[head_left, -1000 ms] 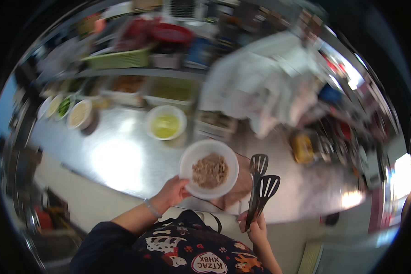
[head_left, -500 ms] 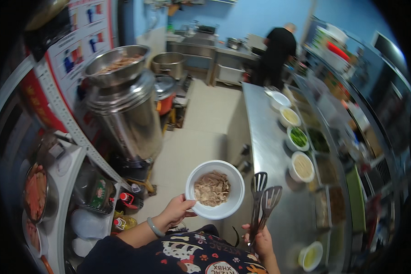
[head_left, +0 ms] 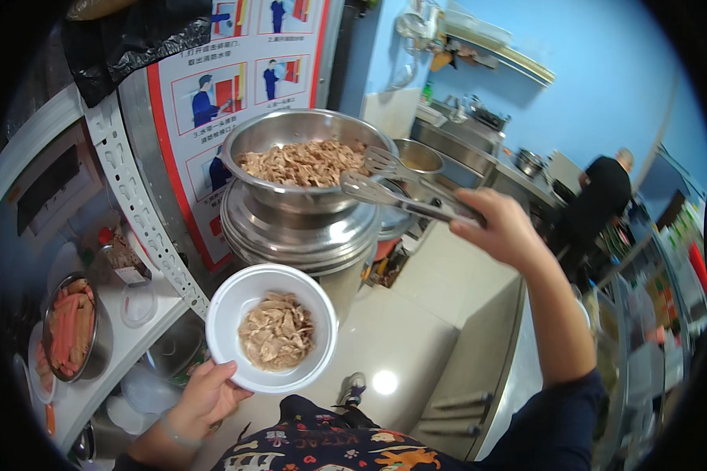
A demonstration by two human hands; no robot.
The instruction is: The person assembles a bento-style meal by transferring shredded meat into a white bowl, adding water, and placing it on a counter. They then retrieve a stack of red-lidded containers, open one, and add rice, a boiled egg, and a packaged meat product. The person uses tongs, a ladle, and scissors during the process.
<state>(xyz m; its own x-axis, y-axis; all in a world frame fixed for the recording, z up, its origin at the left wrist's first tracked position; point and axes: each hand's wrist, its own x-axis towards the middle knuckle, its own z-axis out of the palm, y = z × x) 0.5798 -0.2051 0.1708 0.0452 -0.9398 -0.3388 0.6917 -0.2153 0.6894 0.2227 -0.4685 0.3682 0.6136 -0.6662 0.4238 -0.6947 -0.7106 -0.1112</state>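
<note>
My left hand (head_left: 206, 399) grips the rim of a white bowl (head_left: 221, 322), thumb over the edge. Cooked sliced meat (head_left: 278, 331) lies in the bottom of that bowl. In my right hand (head_left: 501, 228) is a pair of metal tongs (head_left: 416, 202), their slotted ends apart with nothing seen between them. Those ends hang at the right rim of a large steel basin (head_left: 306, 198), which holds a heap of similar sliced meat (head_left: 306, 162). The basin rests on top of a tall lidded steel drum (head_left: 298, 239).
On the left, a white shelf (head_left: 145, 334) carries a steel bowl of pinkish sticks (head_left: 72, 328). To the right runs a steel counter (head_left: 518, 377). A person in black (head_left: 601, 192) stands farther back near the sinks. A deep pot (head_left: 418, 155) is behind the basin.
The view has turned left toward the drum. My right hand has lifted the tongs from beside the counter to the basin's rim, and their ends have spread. The white bowl is now near the drum.
</note>
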